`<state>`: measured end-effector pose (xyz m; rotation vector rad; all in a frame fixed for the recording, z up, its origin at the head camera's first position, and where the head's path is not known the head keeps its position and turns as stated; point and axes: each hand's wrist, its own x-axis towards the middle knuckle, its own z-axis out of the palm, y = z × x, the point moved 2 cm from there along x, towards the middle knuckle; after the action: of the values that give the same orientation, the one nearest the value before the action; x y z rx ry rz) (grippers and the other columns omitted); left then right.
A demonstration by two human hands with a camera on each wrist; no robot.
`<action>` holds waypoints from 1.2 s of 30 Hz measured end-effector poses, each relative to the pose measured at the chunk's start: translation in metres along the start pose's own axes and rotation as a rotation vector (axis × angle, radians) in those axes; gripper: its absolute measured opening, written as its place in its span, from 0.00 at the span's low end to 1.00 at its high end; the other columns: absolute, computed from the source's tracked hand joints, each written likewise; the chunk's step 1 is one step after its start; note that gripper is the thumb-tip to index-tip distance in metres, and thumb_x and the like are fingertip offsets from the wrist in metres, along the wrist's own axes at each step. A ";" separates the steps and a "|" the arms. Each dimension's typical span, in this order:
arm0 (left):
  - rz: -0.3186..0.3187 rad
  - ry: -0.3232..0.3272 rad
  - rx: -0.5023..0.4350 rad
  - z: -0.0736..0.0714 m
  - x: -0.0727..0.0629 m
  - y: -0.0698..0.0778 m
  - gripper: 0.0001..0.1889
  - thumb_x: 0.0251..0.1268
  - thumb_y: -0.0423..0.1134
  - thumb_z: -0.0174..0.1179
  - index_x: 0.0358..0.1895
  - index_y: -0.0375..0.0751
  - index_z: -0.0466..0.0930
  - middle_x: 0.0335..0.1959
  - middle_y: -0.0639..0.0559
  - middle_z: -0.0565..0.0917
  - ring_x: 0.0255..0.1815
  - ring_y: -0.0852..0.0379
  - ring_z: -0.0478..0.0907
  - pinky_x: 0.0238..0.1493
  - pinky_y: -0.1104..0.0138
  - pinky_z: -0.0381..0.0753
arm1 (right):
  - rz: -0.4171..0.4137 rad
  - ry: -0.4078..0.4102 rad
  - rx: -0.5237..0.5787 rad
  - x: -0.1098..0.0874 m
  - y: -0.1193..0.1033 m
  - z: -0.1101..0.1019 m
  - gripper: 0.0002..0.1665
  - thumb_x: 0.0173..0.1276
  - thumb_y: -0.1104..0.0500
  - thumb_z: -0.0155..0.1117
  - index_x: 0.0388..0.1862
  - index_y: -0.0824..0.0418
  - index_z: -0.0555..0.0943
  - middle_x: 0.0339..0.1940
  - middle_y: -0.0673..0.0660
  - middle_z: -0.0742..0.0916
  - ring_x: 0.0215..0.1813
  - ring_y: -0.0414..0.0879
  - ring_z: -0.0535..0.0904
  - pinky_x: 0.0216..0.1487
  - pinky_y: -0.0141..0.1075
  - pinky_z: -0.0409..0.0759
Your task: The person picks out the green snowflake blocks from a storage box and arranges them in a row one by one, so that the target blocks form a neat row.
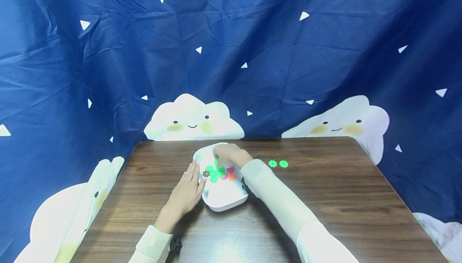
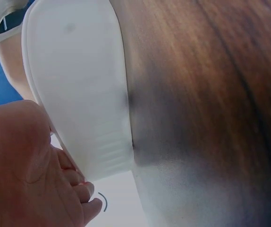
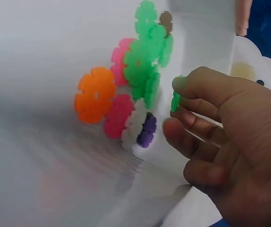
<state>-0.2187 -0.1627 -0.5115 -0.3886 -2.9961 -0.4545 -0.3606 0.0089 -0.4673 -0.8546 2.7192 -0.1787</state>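
In the head view a white plastic tray (image 1: 223,208) stands on the table, its raised wall all round. My left hand (image 1: 185,192) rests against its left side, fingers fairly straight and thumb at the rim. My right hand (image 3: 230,127) is over the tray's far part, pinching a small green flower-shaped disc (image 3: 176,97) between thumb and fingertips. Below it lie several notched flower discs: green (image 3: 139,61), orange (image 3: 96,96), pink (image 3: 118,116), white (image 3: 134,124), purple (image 3: 148,131) and brown (image 3: 165,22).
Two green flower discs (image 1: 278,163) lie side by side on the brown wooden table (image 1: 332,199), to the right of the tray. Behind the table hangs a dark blue cloth (image 1: 231,70) with white triangles and smiling clouds.
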 end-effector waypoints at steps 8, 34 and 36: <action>0.009 0.020 -0.002 0.001 0.000 0.001 0.37 0.89 0.51 0.42 0.84 0.25 0.51 0.88 0.31 0.49 0.88 0.35 0.52 0.86 0.43 0.59 | -0.043 0.076 -0.035 -0.012 0.003 -0.010 0.21 0.74 0.48 0.72 0.63 0.51 0.87 0.57 0.50 0.89 0.55 0.45 0.84 0.68 0.45 0.84; -0.013 -0.001 0.017 0.002 0.002 0.000 0.37 0.89 0.52 0.40 0.85 0.26 0.49 0.89 0.34 0.46 0.89 0.37 0.49 0.87 0.44 0.56 | -0.103 0.248 -0.057 -0.076 0.034 -0.044 0.18 0.72 0.50 0.72 0.58 0.52 0.87 0.54 0.50 0.87 0.47 0.46 0.82 0.57 0.46 0.86; -0.012 0.000 0.017 0.001 0.001 -0.001 0.37 0.89 0.53 0.39 0.85 0.26 0.49 0.89 0.33 0.46 0.89 0.37 0.49 0.87 0.44 0.56 | -0.099 0.257 -0.064 -0.082 0.039 -0.046 0.18 0.72 0.50 0.71 0.58 0.51 0.88 0.53 0.49 0.87 0.44 0.46 0.80 0.54 0.45 0.85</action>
<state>-0.2201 -0.1626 -0.5128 -0.3700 -3.0018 -0.4296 -0.3317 0.0894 -0.4128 -1.0510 2.9348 -0.2389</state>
